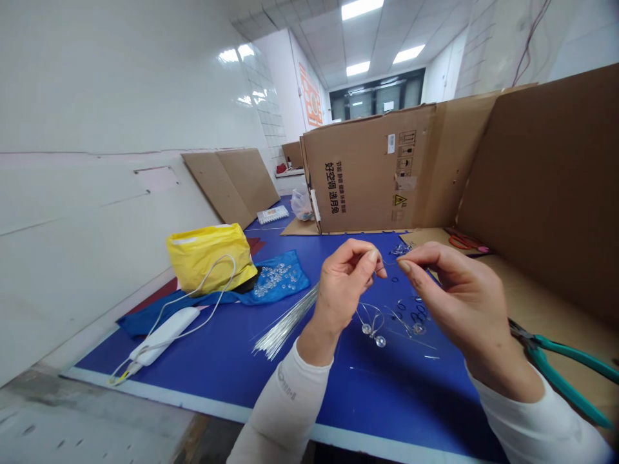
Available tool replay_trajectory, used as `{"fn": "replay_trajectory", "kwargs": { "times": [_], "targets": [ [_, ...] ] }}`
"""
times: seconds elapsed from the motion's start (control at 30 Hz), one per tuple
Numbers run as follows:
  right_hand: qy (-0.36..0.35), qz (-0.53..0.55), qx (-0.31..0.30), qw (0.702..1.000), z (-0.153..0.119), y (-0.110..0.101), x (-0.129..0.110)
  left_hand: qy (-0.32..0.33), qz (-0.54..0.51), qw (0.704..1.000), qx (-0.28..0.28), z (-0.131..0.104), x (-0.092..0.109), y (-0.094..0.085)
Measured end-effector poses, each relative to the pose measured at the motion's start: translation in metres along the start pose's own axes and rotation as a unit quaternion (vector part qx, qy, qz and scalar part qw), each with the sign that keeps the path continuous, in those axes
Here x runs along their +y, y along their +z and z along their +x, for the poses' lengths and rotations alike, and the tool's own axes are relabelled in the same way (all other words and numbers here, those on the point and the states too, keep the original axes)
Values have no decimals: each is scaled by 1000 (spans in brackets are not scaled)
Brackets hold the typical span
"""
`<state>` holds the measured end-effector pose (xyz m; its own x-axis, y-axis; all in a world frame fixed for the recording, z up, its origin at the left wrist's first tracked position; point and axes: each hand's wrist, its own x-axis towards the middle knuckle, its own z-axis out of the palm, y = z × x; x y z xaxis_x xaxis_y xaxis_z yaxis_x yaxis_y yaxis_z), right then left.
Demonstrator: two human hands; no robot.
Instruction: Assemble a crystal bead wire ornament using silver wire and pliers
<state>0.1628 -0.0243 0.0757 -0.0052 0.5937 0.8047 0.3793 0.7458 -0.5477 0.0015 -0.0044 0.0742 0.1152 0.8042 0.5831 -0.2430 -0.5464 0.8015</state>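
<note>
My left hand and my right hand are raised over the blue table, fingertips pinched. A thin wire runs across the small gap between them, and both pinches hold it; its ends are hidden in the fingers. Under the hands lie bent wires with clear round beads and several small dark rings. To the left of my left wrist is a bundle of straight silvery wires. Pliers with green handles rest beside my right wrist, partly hidden by it.
Loose clear beads lie on a blue cloth, near a yellow bag and a white power strip with its cord. Cardboard walls off the back and right. Red-handled scissors lie at the far right.
</note>
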Motion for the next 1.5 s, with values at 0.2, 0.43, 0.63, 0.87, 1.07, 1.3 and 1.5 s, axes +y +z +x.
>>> {"fn": "replay_trajectory", "kwargs": {
  "times": [0.2,0.43,0.63,0.87,1.07,1.3,1.5],
  "targets": [
    [29,6,-6,1000,-1,-3,1,91,102,990,-44,-2,1,-5],
    [-20,-13,0,1000,-2,-2,-8,48,91,995,11,-4,1,-2],
    [-38,-31,2,999,-2,-1,-9,33,62,997,29,-3,0,1],
    [22,3,-34,999,0,-5,-4,-29,44,999,-4,-2,5,-1],
    [44,2,-78,996,4,-6,12,-76,54,996,4,0,5,0],
    [-10,-54,-18,998,5,-11,3,-92,78,993,0,2,1,-3],
    [-8,-82,-102,991,6,-14,9,-115,64,991,-34,3,1,-3]
  ]
}}
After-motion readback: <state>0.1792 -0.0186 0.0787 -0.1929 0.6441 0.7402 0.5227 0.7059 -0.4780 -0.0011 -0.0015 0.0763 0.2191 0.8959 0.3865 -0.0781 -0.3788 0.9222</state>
